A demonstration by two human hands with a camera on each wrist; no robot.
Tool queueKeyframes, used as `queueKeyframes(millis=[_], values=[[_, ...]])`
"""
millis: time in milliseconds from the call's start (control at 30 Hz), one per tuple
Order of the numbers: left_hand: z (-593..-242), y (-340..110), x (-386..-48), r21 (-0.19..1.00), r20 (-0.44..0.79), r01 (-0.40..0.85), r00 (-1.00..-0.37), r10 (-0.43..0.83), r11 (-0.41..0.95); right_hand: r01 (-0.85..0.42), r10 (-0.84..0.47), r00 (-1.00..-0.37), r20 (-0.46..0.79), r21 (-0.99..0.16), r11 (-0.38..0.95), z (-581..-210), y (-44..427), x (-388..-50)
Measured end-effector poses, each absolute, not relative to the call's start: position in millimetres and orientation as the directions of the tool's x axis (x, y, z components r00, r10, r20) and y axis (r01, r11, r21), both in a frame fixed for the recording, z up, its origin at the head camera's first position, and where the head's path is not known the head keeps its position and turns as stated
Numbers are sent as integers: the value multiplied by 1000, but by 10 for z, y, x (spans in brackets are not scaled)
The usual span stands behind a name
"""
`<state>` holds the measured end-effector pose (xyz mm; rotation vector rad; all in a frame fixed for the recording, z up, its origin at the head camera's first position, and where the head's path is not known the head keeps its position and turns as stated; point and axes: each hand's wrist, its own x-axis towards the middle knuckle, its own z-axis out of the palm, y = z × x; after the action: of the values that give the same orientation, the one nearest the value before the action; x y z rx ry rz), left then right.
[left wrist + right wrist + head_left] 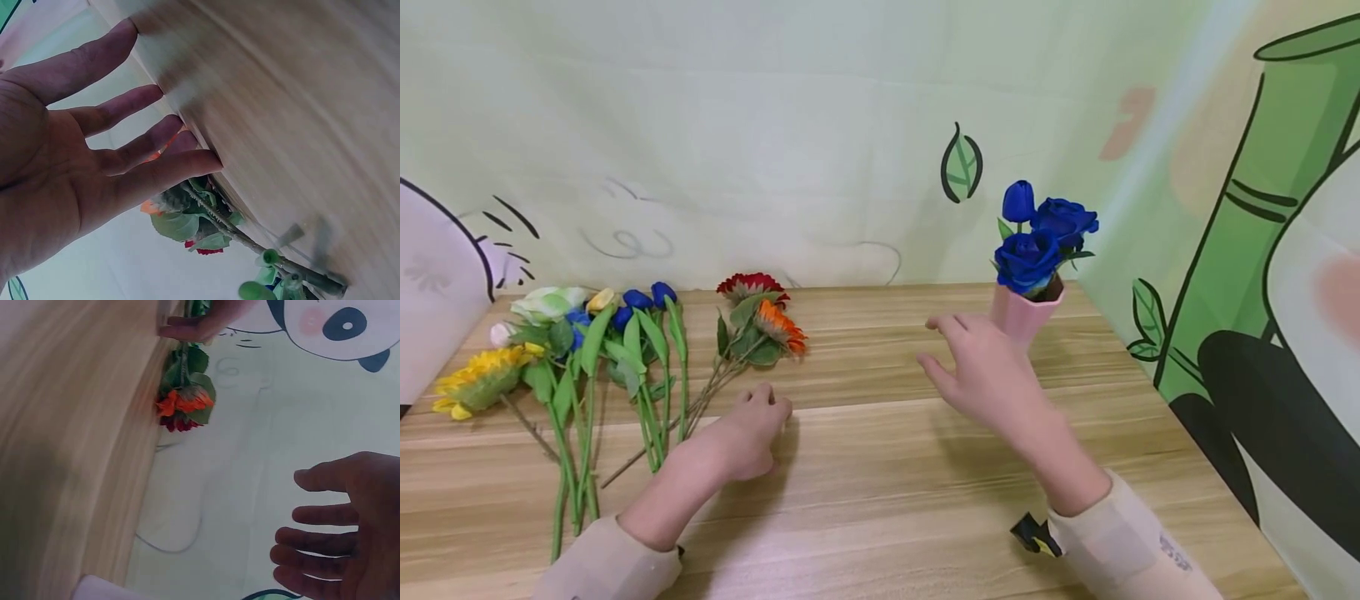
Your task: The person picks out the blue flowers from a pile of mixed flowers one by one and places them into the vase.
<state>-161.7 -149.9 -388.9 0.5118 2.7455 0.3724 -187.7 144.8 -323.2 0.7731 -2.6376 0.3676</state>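
Note:
My left hand point(737, 437) is low over the wooden table, beside the stems of a red flower point(752, 285) and an orange flower point(782, 327). In the left wrist view its fingers point(125, 112) are spread, tips at or near the tabletop, and the palm holds nothing. Raised in front of a pink vase point(1022, 321) is my right hand point(988, 375), hiding part of the vase. Its fingers point(319, 540) extend loosely apart around nothing in the right wrist view. Two blue roses point(1028, 260) and a blue tulip point(1018, 202) stand in the vase.
Several flowers lie at the table's left: a yellow sunflower point(482, 379), a whitish-green bloom point(550, 304) and blue tulips point(638, 300), stems toward me. A printed cloth backdrop point(850, 167) rises behind the table point(865, 500). A small black item point(1033, 533) sits at my right cuff.

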Motion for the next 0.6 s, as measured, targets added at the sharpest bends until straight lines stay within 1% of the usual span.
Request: queueKeyframes(millis=[200,433,600], values=[[-3890,-1497,-1618,306,-273,295,-884,380,905,-568,-518,-803,294,-114,815,-3421,1407,-1874],[-3889,-1496,-1624,304,-274,297,-883,382,905,-484,-478,-875,74,-127,866,-3579,1368,-1852],[-3893,-1497,-1628,307,-274,298,-882,384,904,-471,-476,-879,-21,-116,874,-3692,1354,-1845]])
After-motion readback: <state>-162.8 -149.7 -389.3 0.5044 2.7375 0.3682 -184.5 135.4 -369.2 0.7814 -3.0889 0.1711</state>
